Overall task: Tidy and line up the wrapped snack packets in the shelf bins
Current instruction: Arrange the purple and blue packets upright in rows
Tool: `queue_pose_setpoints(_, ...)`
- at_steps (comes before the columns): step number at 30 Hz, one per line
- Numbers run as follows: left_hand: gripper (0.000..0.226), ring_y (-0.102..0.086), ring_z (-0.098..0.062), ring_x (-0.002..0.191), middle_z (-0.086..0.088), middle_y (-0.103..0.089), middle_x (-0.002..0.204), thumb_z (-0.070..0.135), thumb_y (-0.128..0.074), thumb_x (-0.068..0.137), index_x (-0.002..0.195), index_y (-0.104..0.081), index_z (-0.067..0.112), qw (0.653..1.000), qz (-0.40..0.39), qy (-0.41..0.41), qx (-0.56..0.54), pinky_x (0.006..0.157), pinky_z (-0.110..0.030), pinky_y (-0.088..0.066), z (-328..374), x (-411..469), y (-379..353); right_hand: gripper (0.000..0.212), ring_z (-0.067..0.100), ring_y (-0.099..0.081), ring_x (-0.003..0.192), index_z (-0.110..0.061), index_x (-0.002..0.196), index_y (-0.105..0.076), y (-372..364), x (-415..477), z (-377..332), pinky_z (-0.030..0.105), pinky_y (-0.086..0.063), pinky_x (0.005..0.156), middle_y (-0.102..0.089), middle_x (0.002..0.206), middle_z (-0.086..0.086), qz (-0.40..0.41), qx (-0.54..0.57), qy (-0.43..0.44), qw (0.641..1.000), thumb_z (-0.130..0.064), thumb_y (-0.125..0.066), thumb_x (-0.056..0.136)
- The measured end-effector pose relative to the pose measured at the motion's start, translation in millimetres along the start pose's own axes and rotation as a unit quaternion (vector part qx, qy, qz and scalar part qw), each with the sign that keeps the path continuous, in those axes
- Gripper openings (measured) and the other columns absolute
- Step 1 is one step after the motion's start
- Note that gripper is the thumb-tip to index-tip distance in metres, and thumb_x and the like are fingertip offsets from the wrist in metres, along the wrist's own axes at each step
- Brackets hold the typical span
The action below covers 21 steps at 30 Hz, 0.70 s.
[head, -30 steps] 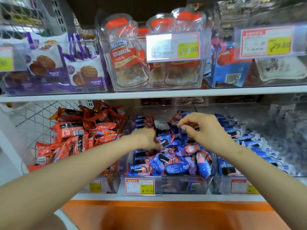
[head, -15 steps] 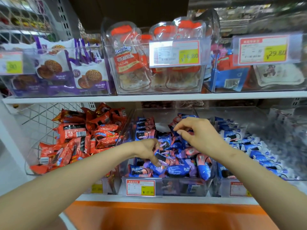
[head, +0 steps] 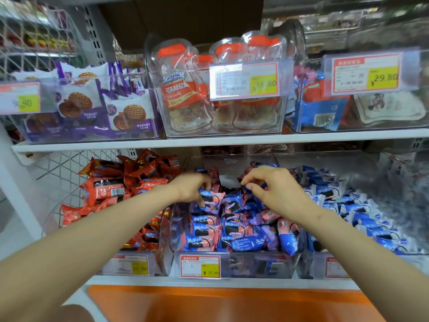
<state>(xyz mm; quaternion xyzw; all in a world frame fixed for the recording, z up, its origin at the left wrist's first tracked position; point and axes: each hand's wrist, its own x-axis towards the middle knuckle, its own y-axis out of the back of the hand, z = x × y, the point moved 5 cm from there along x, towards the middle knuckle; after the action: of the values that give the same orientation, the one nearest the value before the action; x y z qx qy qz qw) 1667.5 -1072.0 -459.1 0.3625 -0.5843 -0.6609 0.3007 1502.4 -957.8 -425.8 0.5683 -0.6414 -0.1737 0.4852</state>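
The middle clear bin (head: 255,261) on the lower shelf holds several blue, pink and purple wrapped snack packets (head: 234,231), neat on its left side and jumbled on its right. My left hand (head: 191,188) grips a pink-and-blue packet (head: 211,197) at the back left of that bin, thumb under it. My right hand (head: 271,187) hovers over the jumbled packets at the back right, fingers curled and pinching the end of a dark blue packet (head: 246,189).
A bin of red packets (head: 116,189) stands to the left and a bin of blue-and-white packets (head: 362,212) to the right. The upper shelf (head: 209,141) carries bins of biscuits and candy close above my hands. An orange ledge (head: 209,303) lies below.
My left hand moved up and back and now holds a pink-and-blue packet. My right hand stayed over the back right of the bin, fingers still pinched.
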Motion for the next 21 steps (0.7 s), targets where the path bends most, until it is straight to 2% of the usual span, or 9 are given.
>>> queue_pose_setpoints(3,0.055,-0.055,-0.029,0.108,-0.011,-0.058,0.121,0.027,-0.073,0.08,0.126,-0.047,0.014,0.991,-0.013,-0.011,0.132,0.075,-0.03,-0.041,1,3,-11,0.015,0.013,-0.06,0.085,-0.022,0.097,-0.069,2,0,0,0.036,-0.051,0.078,-0.066,0.098,-0.003,0.001,-0.004,0.0,1.0,-0.016,-0.058,0.091)
queue_pose_setpoints(6,0.057,-0.055,-0.03,0.11,-0.011,-0.058,0.121,0.037,-0.071,0.08,0.126,-0.048,0.015,0.976,-0.007,-0.024,0.218,0.08,-0.033,-0.043,2,9,-13,0.014,0.012,-0.06,0.084,-0.021,0.097,-0.07,5,-2,2,0.035,-0.051,0.08,-0.066,0.098,-0.003,0.006,-0.005,0.0,1.0,-0.015,-0.059,0.09)
queue_pose_setpoints(10,0.057,-0.052,-0.027,0.114,-0.008,-0.059,0.12,0.053,-0.064,0.079,0.121,-0.053,0.016,0.968,0.03,-0.03,0.246,0.092,-0.033,-0.036,6,11,-9,0.014,0.014,-0.06,0.083,-0.021,0.096,-0.07,7,-3,3,0.037,-0.051,0.08,-0.066,0.095,-0.002,0.005,-0.001,0.002,1.0,-0.014,-0.059,0.089)
queue_pose_setpoints(15,0.049,-0.053,-0.027,0.111,-0.008,-0.061,0.114,0.052,-0.059,0.084,0.112,-0.058,0.012,0.947,0.044,-0.014,0.318,0.092,-0.034,-0.034,6,14,-10,0.014,0.016,-0.061,0.082,-0.021,0.096,-0.069,9,-5,5,0.039,-0.051,0.081,-0.065,0.095,-0.001,-0.001,0.003,-0.006,1.0,-0.014,-0.059,0.089)
queue_pose_setpoints(17,0.052,-0.052,-0.027,0.112,-0.008,-0.06,0.116,0.052,-0.06,0.083,0.116,-0.056,0.011,0.946,0.048,-0.017,0.319,0.093,-0.034,-0.034,8,13,-9,0.014,0.015,-0.061,0.082,-0.02,0.097,-0.069,10,-7,6,0.038,-0.051,0.081,-0.065,0.095,-0.001,-0.001,0.004,-0.008,1.0,-0.014,-0.059,0.089)
queue_pose_setpoints(19,0.06,-0.048,-0.027,0.118,-0.009,-0.054,0.124,0.048,-0.062,0.082,0.126,-0.048,0.01,0.946,0.066,-0.052,0.312,0.095,-0.034,-0.033,13,7,-7,0.014,0.016,-0.061,0.082,-0.02,0.097,-0.069,11,-8,6,0.039,-0.05,0.082,-0.064,0.094,-0.001,-0.004,0.007,-0.012,1.0,-0.014,-0.059,0.089)
queue_pose_setpoints(21,0.062,-0.044,-0.029,0.121,-0.011,-0.048,0.129,0.039,-0.068,0.079,0.128,-0.046,0.008,0.941,0.102,-0.13,0.296,0.096,-0.036,-0.034,22,0,-6,0.014,0.015,-0.061,0.082,-0.021,0.096,-0.069,11,-9,5,0.039,-0.05,0.082,-0.064,0.093,-0.002,-0.006,0.009,-0.014,1.0,-0.014,-0.059,0.089)
